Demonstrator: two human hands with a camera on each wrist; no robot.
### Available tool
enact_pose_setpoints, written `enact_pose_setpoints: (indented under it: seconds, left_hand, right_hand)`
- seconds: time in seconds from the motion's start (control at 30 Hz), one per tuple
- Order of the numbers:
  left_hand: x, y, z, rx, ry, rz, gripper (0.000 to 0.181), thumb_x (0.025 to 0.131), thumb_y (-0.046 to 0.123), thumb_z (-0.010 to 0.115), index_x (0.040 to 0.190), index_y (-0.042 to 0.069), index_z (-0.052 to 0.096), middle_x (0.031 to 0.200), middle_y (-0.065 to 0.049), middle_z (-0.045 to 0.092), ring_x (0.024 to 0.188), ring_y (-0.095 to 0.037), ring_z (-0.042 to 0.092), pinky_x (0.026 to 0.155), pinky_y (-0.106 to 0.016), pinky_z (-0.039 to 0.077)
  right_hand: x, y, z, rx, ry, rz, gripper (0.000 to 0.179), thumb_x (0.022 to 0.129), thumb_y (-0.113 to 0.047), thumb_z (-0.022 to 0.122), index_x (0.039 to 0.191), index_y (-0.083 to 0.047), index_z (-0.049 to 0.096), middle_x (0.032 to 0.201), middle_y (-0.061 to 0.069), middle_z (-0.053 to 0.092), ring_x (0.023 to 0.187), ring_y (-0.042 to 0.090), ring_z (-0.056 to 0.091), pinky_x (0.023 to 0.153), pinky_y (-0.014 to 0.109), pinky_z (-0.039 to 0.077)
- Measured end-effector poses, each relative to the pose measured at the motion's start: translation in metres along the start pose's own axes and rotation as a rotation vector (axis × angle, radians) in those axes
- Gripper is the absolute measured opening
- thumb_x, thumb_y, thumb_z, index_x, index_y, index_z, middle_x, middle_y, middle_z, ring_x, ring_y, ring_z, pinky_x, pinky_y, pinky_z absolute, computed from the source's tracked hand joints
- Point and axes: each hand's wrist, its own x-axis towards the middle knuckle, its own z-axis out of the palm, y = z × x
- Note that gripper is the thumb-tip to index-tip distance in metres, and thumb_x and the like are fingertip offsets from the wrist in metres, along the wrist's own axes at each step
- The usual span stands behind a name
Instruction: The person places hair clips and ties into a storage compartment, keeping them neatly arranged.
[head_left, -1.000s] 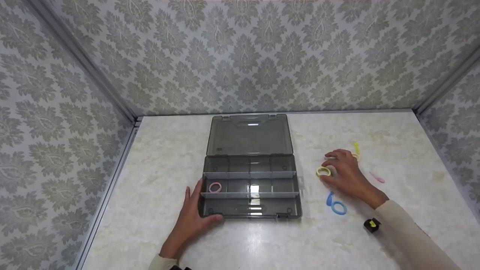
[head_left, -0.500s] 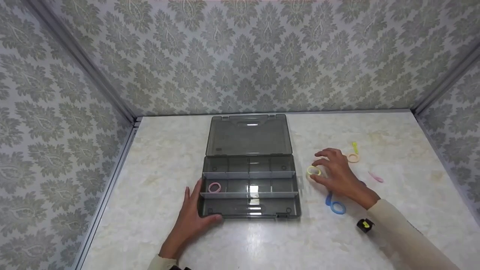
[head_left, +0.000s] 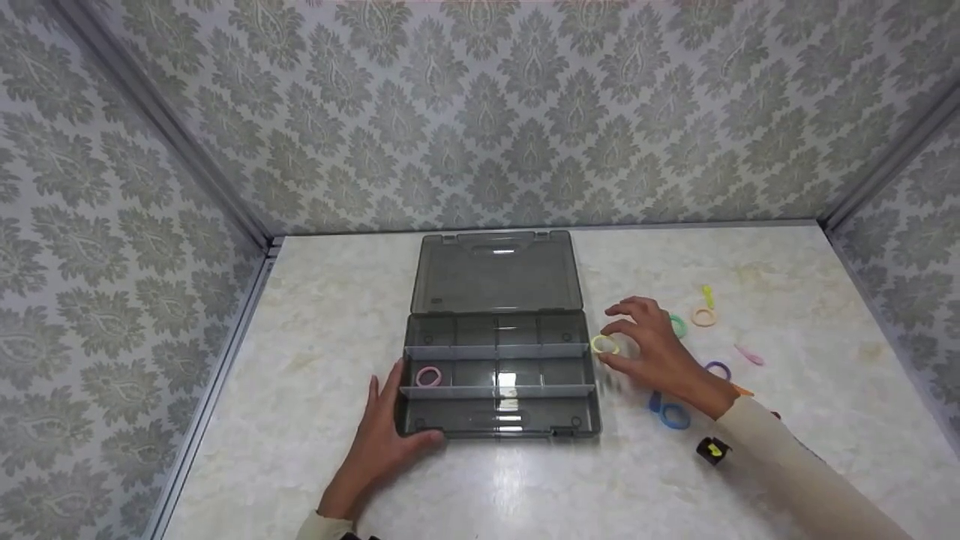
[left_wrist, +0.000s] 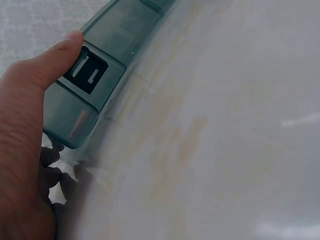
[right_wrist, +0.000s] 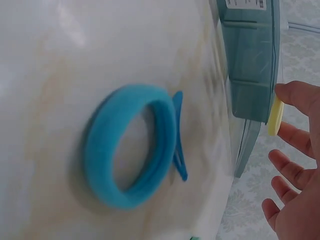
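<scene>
Head view: my right hand [head_left: 651, 346] pinches the yellow ring [right_wrist: 275, 116] just beside the right wall of the open box [head_left: 480, 412]; my left hand [head_left: 390, 427], fingers fairly straight, rests against its front-left corner. Clipping that wall could knock the ring loose.

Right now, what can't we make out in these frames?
Head: red item, partly hidden by the right forearm.
Head: orange item, likewise.
Head: green ring, partly behind the right hand.
Right wrist: yellow ring, one end covered by the thumb.
Right wrist: label on the box, cut by the top edge, print too small.
</scene>
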Motion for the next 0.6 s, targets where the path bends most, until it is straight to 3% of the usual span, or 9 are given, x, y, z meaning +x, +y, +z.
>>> enact_pose_setpoints:
  seconds: [0.3,0.6]
  left_hand:
    - [-0.001,0.000,0.001,-0.033,-0.003,-0.057,0.133,0.079,0.056,0.098,0.179,0.023,0.016,0.183,-0.014,0.023,0.165,-0.058,-0.003,0.127,-0.080,0.018]
    - [0.001,0.000,0.001,-0.038,-0.008,-0.063,0.133,0.079,0.057,0.097,0.179,0.020,0.016,0.182,-0.015,0.024,0.166,-0.056,-0.003,0.130,-0.075,0.015]
  right_hand:
    - [0.007,-0.009,0.008,0.012,-0.029,0.025,0.021,0.088,-0.013,0.094,0.103,-0.007,0.080,0.136,0.019,0.067,0.137,0.046,0.049,0.107,0.070,0.038]
    - [0.000,0.006,0.008,0.092,-0.027,0.092,0.026,0.091,-0.017,0.093,0.109,-0.004,0.082,0.136,0.018,0.066,0.137,0.044,0.049,0.112,0.068,0.035]
